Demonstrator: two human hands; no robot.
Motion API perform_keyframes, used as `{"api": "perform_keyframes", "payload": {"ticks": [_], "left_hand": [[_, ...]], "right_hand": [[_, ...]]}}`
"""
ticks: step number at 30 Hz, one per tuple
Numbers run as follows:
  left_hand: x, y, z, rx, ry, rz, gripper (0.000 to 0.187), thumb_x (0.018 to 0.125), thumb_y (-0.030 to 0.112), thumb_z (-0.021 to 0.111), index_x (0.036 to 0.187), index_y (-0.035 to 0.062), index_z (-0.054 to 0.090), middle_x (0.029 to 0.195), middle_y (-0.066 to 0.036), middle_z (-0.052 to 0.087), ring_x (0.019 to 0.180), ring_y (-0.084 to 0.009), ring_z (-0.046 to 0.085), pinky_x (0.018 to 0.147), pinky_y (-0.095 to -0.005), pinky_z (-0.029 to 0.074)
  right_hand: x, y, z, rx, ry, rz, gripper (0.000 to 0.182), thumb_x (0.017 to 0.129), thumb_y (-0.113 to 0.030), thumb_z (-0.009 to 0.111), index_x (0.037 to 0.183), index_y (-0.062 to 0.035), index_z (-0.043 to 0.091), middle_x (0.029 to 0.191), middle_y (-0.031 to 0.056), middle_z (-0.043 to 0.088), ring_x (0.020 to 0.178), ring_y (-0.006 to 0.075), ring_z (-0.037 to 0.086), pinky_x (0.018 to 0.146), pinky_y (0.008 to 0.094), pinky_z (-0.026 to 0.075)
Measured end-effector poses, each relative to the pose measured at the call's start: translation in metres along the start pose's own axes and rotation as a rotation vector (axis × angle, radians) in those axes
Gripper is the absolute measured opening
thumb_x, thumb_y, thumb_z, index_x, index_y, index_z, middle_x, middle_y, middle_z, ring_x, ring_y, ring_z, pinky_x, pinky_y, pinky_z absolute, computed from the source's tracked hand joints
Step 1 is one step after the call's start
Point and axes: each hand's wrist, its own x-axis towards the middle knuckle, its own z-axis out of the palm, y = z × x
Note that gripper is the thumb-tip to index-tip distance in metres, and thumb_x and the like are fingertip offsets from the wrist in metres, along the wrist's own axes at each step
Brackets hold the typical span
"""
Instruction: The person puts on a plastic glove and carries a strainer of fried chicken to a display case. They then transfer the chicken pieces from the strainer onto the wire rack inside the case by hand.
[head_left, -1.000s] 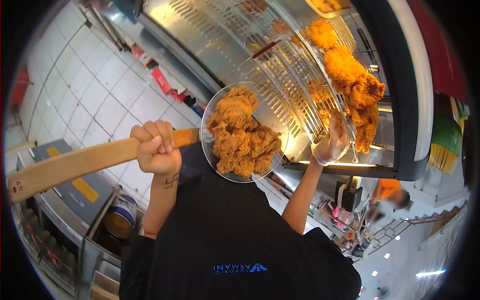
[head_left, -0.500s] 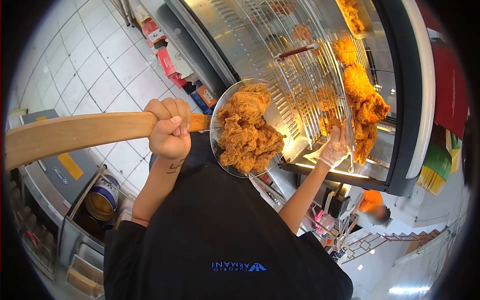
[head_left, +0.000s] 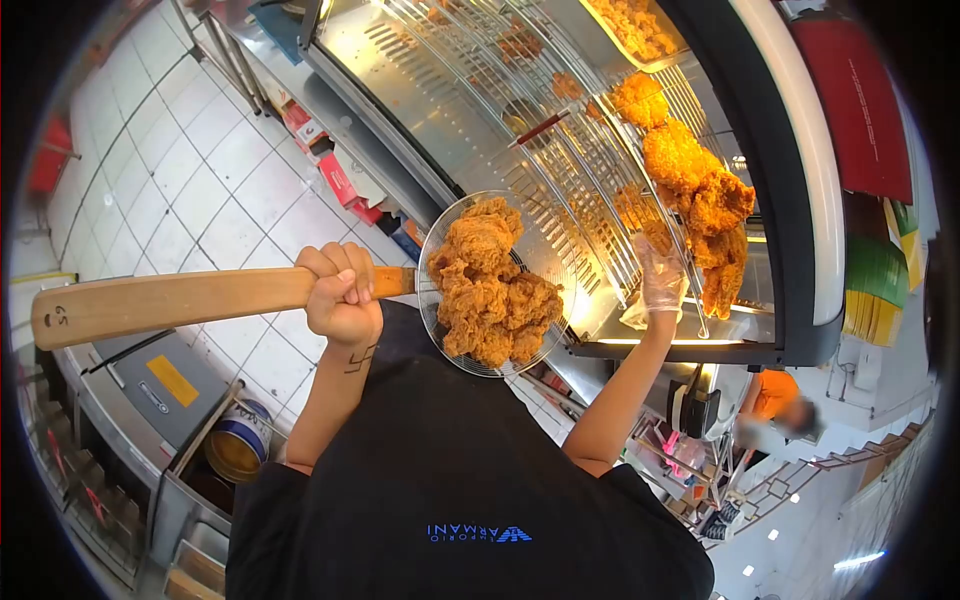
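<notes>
My left hand (head_left: 343, 292) is wrapped round the long wooden handle (head_left: 180, 302) of a round wire strainer. Several browned pieces of fried chicken (head_left: 492, 290) lie heaped in its mesh basket (head_left: 428, 318), close to the cabinet's opening. Inside the lit display cabinet, my right hand (head_left: 660, 278), in a clear plastic glove, has its fingers bent on a piece of fried chicken (head_left: 656, 236) beside the wire rack (head_left: 590, 170). Its fingertips are partly hidden. More fried chicken (head_left: 690, 165) lies in a row along the glass side.
A metal tray of small fried pieces (head_left: 635, 28) sits farther inside the cabinet. The dark cabinet frame (head_left: 800, 345) borders my right arm. At left are a steel counter (head_left: 165, 385) and a large tin (head_left: 240, 440). A person in orange (head_left: 775, 395) is in the background at right.
My view has shifted, so the cabinet appears farther left. The strainer appears slightly lower, still loaded and held. My gloved right hand stays inside the cabinet, its fingers at the chicken.
</notes>
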Motion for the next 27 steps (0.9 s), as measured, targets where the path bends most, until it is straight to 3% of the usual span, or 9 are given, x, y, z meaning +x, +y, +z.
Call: {"api": "perform_keyframes", "payload": {"ticks": [1, 5, 9, 14, 16, 17, 19, 21, 27], "left_hand": [[0.000, 0.000, 0.000, -0.006, 0.005, -0.004, 0.020, 0.070, 0.004, 0.048, 0.063, 0.0128, 0.032, 0.051, 0.000, 0.032, 0.042, -0.0105, 0.028, 0.043, -0.0246, 0.029], [-0.001, -0.001, 0.003, -0.019, 0.033, 0.011, 0.018, 0.069, 0.002, 0.048, 0.062, 0.0113, 0.033, 0.050, 0.000, 0.031, 0.041, -0.0108, 0.026, 0.040, -0.0245, 0.027], [-0.003, 0.001, 0.005, -0.022, 0.043, 0.013, 0.019, 0.069, 0.002, 0.048, 0.063, 0.0116, 0.033, 0.050, 0.000, 0.031, 0.041, -0.0105, 0.025, 0.040, -0.0244, 0.027], [-0.006, 0.002, 0.006, -0.011, 0.051, 0.025, 0.020, 0.070, 0.002, 0.048, 0.064, 0.0120, 0.032, 0.051, 0.000, 0.032, 0.041, -0.0107, 0.026, 0.041, -0.0244, 0.028], [-0.009, 0.003, 0.007, -0.007, 0.057, 0.025, 0.020, 0.071, 0.003, 0.048, 0.063, 0.0127, 0.032, 0.051, 0.000, 0.032, 0.041, -0.0109, 0.027, 0.041, -0.0245, 0.028], [-0.011, 0.004, 0.009, 0.006, 0.048, 0.036, 0.020, 0.071, 0.003, 0.048, 0.063, 0.0125, 0.033, 0.051, 0.000, 0.032, 0.042, -0.0110, 0.027, 0.041, -0.0245, 0.028], [-0.013, 0.007, 0.015, 0.033, 0.019, 0.060, 0.019, 0.070, 0.002, 0.048, 0.064, 0.0119, 0.034, 0.051, 0.000, 0.032, 0.042, -0.0112, 0.027, 0.041, -0.0245, 0.028], [-0.013, 0.009, 0.018, 0.037, -0.009, 0.081, 0.018, 0.070, 0.001, 0.048, 0.064, 0.0100, 0.035, 0.051, -0.001, 0.032, 0.042, -0.0113, 0.027, 0.040, -0.0249, 0.028], [-0.024, 0.006, 0.037, 0.063, -0.110, 0.077, 0.016, 0.069, -0.002, 0.047, 0.063, 0.0084, 0.035, 0.051, -0.001, 0.033, 0.042, -0.0114, 0.027, 0.038, -0.0248, 0.027]], "right_hand": [[0.005, 0.011, 0.002, 0.073, 0.019, -0.033, 0.067, 0.081, -0.043, 0.075, 0.124, 0.0052, 0.056, 0.122, 0.0169, 0.064, 0.117, 0.0250, 0.057, 0.108, 0.0339, 0.037], [0.038, 0.019, 0.017, -0.409, -0.064, -0.105, 0.065, 0.094, -0.051, 0.052, 0.134, -0.0009, 0.051, 0.140, 0.0111, 0.051, 0.131, 0.0232, 0.045, 0.113, 0.0354, 0.028], [0.033, -0.052, 0.022, -0.633, 0.082, -0.046, 0.064, 0.099, -0.052, 0.038, 0.141, -0.0040, 0.044, 0.146, 0.0096, 0.045, 0.138, 0.0216, 0.037, 0.116, 0.0372, 0.021], [0.061, 0.062, 0.038, -0.591, 0.205, -0.224, 0.058, 0.095, -0.053, 0.046, 0.131, -0.0087, 0.055, 0.141, 0.0162, 0.048, 0.132, 0.0315, 0.042, 0.111, 0.0426, 0.029], [0.031, 0.007, 0.039, -0.392, 0.148, -0.245, 0.048, 0.093, -0.044, 0.053, 0.126, -0.0095, 0.060, 0.139, 0.0176, 0.050, 0.129, 0.0339, 0.046, 0.108, 0.0439, 0.035], [-0.013, -0.067, 0.040, -0.203, 0.077, -0.217, 0.040, 0.093, -0.035, 0.059, 0.123, -0.0094, 0.063, 0.139, 0.0178, 0.051, 0.127, 0.0344, 0.048, 0.105, 0.0442, 0.040], [-0.033, -0.098, 0.057, -0.189, 0.025, -0.825, 0.035, 0.085, -0.016, 0.068, 0.119, -0.0087, 0.066, 0.139, 0.0161, 0.050, 0.127, 0.0353, 0.049, 0.101, 0.0429, 0.045], [-0.047, -0.130, 0.065, -0.167, -0.385, -1.043, 0.048, 0.076, -0.004, 0.070, 0.123, -0.0147, 0.064, 0.138, 0.0153, 0.051, 0.126, 0.0345, 0.051, 0.106, 0.0423, 0.042], [-0.037, -0.130, 0.108, -0.283, -0.735, -1.168, 0.060, 0.066, 0.005, 0.066, 0.119, -0.0214, 0.062, 0.133, 0.0101, 0.054, 0.122, 0.0357, 0.052, 0.105, 0.0421, 0.044]]}}
